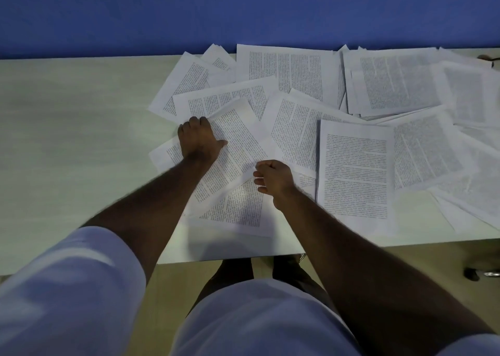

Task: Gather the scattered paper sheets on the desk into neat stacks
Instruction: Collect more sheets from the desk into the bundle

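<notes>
Several printed paper sheets lie scattered and overlapping over the middle and right of the pale desk (67, 139). A tilted sheet (238, 150) lies between my hands. My left hand (198, 139) grips its upper left corner with curled fingers. My right hand (273, 179) pinches its lower right edge, fingers curled. Another sheet (238, 209) lies under it near the desk's front edge. A squared-up sheet (354, 171) lies just right of my right hand. More sheets (289, 68) reach the desk's back edge.
A blue wall (243, 12) stands behind the desk. Bare desk surface spreads out to the left of the papers. A dark object (487, 58) sits at the far right back corner. Below the desk's front edge are the floor and my feet.
</notes>
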